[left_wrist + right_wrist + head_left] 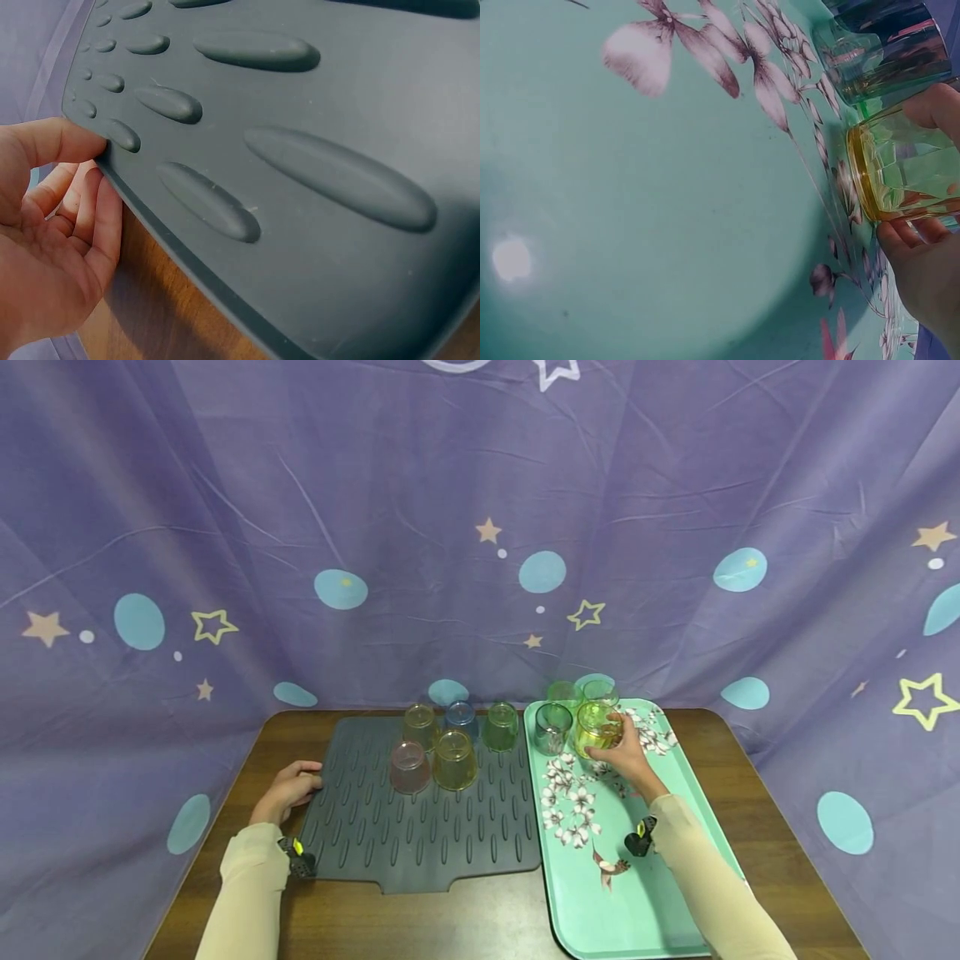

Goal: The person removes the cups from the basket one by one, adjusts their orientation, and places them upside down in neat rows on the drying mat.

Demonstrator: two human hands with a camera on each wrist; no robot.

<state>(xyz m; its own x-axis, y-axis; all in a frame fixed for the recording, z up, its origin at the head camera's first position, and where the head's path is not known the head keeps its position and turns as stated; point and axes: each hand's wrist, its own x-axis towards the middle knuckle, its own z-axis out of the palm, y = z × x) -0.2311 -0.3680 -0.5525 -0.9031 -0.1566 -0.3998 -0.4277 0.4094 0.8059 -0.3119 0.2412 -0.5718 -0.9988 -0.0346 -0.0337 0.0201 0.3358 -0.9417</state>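
Cream sleeves [249, 893] and black, yellow-marked wrist cameras [300, 862]

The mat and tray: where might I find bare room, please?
The mat is bare in front and left of its five glasses, toward the left hand; the tray, at its near end beside the right sleeve. Crowded: mat's back middle; tray's far left, where the right hand holds a yellow glass.

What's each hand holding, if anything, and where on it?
Right hand: yellow glass, gripped around its side wall. Left hand: gray mat, pinched at its left edge.
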